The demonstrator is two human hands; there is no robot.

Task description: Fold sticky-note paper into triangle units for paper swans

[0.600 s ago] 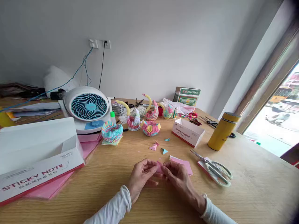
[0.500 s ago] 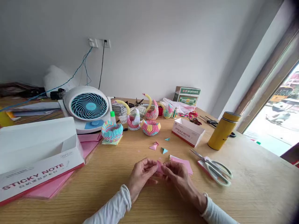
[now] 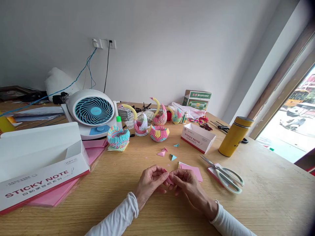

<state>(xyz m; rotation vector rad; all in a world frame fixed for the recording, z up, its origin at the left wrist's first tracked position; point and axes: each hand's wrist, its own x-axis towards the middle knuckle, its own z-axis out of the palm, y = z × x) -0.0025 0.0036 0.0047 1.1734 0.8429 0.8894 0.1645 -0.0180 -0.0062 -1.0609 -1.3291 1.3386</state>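
Observation:
Between my fingertips is a small piece of pink paper point(image 3: 169, 180), folded and partly covered by the fingers. My left hand point(image 3: 152, 181) pinches it from the left, thumb on top. From the right, my right hand point(image 3: 185, 183) grips the same paper with thumb and forefinger. Just beyond my right hand lies a stack of pink sticky notes point(image 3: 194, 171). A folded pink paper triangle point(image 3: 161, 153) and a folded blue paper triangle point(image 3: 173, 157) rest on the table ahead of my hands.
Scissors point(image 3: 226, 175) lie at the right, near a yellow flask point(image 3: 235, 137). A small sticky note box point(image 3: 197, 141) stands behind. At the left are a large open box point(image 3: 44, 177) and a fan point(image 3: 94, 111). Several paper swans and bowls point(image 3: 159, 133) stand at the back.
The pink paper has turned and shows less of itself between my fingers. Both hands stay in nearly the same place, still pinching it.

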